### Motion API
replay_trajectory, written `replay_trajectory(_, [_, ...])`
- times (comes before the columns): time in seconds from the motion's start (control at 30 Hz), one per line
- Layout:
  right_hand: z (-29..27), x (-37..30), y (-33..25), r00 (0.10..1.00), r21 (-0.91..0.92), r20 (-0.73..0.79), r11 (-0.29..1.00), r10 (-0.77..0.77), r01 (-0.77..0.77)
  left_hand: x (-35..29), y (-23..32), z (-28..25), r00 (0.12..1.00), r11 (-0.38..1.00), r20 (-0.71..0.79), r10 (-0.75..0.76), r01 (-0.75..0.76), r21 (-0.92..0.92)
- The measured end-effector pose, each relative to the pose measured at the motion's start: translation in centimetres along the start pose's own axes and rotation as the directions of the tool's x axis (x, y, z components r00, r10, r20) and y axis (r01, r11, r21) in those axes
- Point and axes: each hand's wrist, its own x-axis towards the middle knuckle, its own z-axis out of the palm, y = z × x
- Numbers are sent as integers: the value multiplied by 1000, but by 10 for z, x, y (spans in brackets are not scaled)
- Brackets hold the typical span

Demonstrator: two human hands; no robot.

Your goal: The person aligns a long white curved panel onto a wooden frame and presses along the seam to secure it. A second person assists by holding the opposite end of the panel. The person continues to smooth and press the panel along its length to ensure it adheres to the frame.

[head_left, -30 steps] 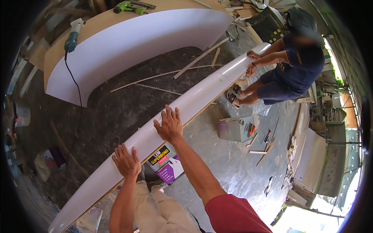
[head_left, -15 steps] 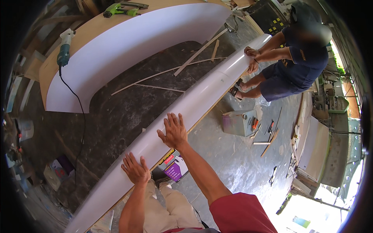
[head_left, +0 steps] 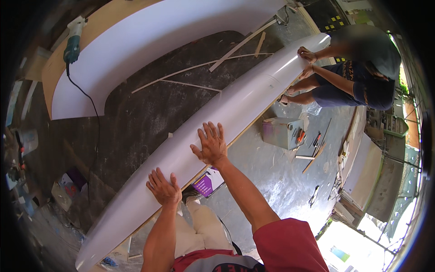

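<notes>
Two palms down, pressing on a long, glossy white, rounded panel (head_left: 183, 152) with a narrow tan edge, running diagonally across the view from lower left to upper right. Resting the bare left hand (head_left: 164, 187) nearer the low end and the bare right hand (head_left: 211, 147) farther up, fingers spread on both and gripping nothing, thumbs standing away from the rest. Keeping a gap between the palms, probably for sharing pressure along the length and stopping the smooth curve from rolling. Facing a co-worker in dark navy clothing (head_left: 337, 88) at the far end, seemingly relying on that person's two hands (head_left: 307, 55) for steadying there; not showing clearly whether pinching the edge or only touching. Standing close to the near side, beside a purple-and-white printed container (head_left: 208, 182), likely for bearing down from above. Leaving a large, curved white piece with a tan wooden top (head_left: 136, 54) well apart across the dark grey floor (head_left: 131, 106), carrying a teal-and-white corded power tool (head_left: 72, 47). Compared with half a second ago, keeping both palms on nearly the same spots, but looking from a shifted angle: losing the green tool past the upper rim, seeing less of the printed container, and finding the co-worker's head and torso lower in view.
</notes>
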Motion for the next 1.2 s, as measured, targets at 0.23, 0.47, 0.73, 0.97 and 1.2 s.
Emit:
replay_trajectory(0.23, [-1, 3, -1, 998, -78, -29, 995, -63, 60, 6, 1, -6, 1000, 1000, 10, -21, 21, -14])
replay_trajectory(0.47, [6, 7, 4, 969, -95, -9, 964, -249, 247, 1, 4, 0, 995, 997, 68, -72, 74, -23])
replay_trajectory(0.73, [50, -33, -96, 948, -118, -73, 947, -310, 300, 1, 2, 11, 992, 987, -46, -120, 114, -117])
replay_trajectory(0.97, [45, -27, -95, 939, -147, -97, 938, -330, 314, -4, -8, 13, 985, 957, -143, -94, 50, -285])
replay_trajectory(1.2, [49, -23, -88, 945, -174, -61, 935, -322, 308, -54, -83, -4, 958, 941, -117, 262, -280, -189])
